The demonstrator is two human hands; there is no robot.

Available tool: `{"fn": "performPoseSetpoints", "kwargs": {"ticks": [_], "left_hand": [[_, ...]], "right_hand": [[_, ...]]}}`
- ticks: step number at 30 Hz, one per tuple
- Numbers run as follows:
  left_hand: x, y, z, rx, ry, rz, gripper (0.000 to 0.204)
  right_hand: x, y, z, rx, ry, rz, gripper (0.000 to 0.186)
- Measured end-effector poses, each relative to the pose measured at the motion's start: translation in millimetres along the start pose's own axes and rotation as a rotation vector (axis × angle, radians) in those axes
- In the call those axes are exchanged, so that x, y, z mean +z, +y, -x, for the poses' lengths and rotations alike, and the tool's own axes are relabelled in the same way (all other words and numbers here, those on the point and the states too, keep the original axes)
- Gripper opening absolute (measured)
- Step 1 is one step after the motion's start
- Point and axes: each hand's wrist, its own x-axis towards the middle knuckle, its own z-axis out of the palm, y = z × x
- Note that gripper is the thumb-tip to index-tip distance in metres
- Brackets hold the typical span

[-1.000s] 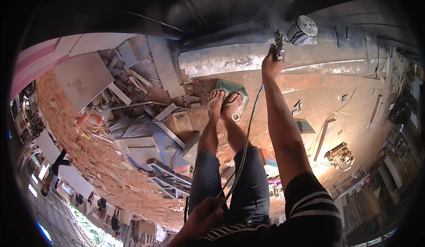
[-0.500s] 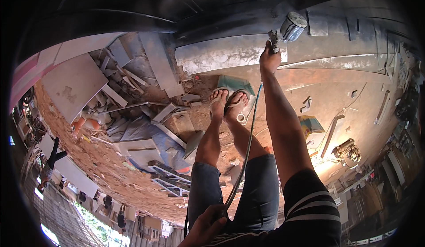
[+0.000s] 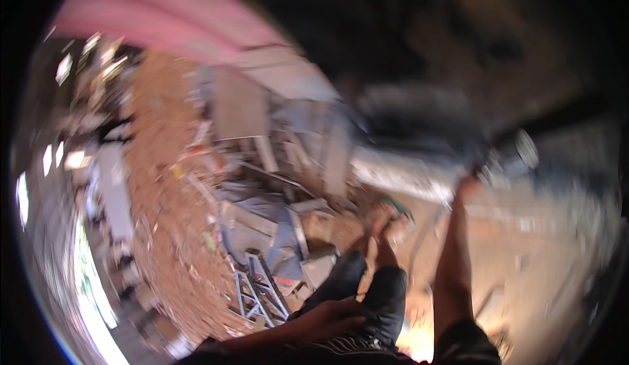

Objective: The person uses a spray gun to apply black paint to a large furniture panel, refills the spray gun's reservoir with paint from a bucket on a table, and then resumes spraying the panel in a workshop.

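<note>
The picture is smeared by motion. My right hand (image 3: pixel 468 187), at the end of my outstretched arm at right, is closed on a spray gun (image 3: pixel 483 168) with a metal cup (image 3: pixel 517 155) on it. The gun is close to a dark surface (image 3: pixel 419 123) above a pale, paint-marked strip (image 3: pixel 406 175). My left hand (image 3: pixel 337 319) lies low across my lap, near my thigh; its fingers are blurred, and whether it holds the hose is unclear. My sandalled feet (image 3: pixel 390 221) rest on a greenish object below.
Scrap boards (image 3: pixel 239 109) and sheeting lie at left beside a metal frame (image 3: pixel 259 290) and reddish dirt ground (image 3: pixel 157 168). A pink panel (image 3: pixel 170 18) spans the top left. A long pale board (image 3: pixel 114 188) and a blurred dark figure (image 3: pixel 111 129) are at far left.
My view has swung sharply: surroundings, feet and spray gun appear lower and farther right, and more pink panel shows. My left hand has shifted across my lap; the picture is now blurred.
</note>
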Motion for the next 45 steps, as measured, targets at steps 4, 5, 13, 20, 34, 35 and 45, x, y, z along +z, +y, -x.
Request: {"fn": "performPoseSetpoints", "kwargs": {"ticks": [4,5,13,20,34,35,45], "left_hand": [[15.4,13.2,60.4,0.386,0.064,-0.1,0.03],[17.8,26.2,75.7,0.508,0.076,-0.096,0.031],[21.6,73.1,130.5,0.816,-0.026,-0.28,0.027],[25.4,105.6,137.7,0.828,-0.05,-0.407,0.024],[52.0,137.9,145.2,0.998,-0.086,-0.446,0.023],[54.4,145.3,154.1,1.023,-0.059,-0.415,0.023],[63.2,181.3,183.5,1.278,0.016,-0.346,0.021]], "right_hand": [[-73.4,-153.7,22.4,-0.111,-0.027,-0.18,0.032],[-94.8,-173.9,14.5,-0.066,-0.009,-0.129,0.034],[-266.1,-366.7,-12.7,-0.492,0.074,-0.141,0.03],[-364.9,-498.4,-19.7,-0.74,0.163,-0.231,0.021],[-557.6,-720.7,-71.8,-0.682,0.397,-0.277,0.046],[-565.5,-736.2,-74.1,-0.696,0.399,-0.282,0.047],[-663.9,-874.5,-94.9,-0.72,0.526,-0.243,0.057]]}}
